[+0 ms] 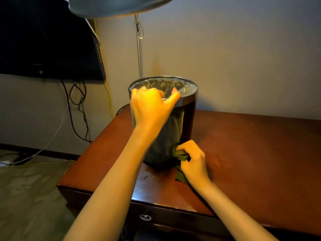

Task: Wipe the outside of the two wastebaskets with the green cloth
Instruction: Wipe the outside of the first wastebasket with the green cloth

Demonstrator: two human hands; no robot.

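A dark round wastebasket (188,119) with a clear plastic liner stands upright on the brown desk (251,153). My left hand (150,106) grips its near rim, fingers hooked over the edge. My right hand (192,159) holds the bunched green cloth (179,154) pressed against the basket's lower right side, close to its base; a corner of the cloth trails onto the desk. Only one wastebasket is in view.
A lamp shade (112,6) hangs overhead and its thin stand (139,49) rises behind the basket. A dark TV (46,40) is on the wall at left, with cables (78,110) hanging to the floor. A desk drawer knob (145,217) is below.
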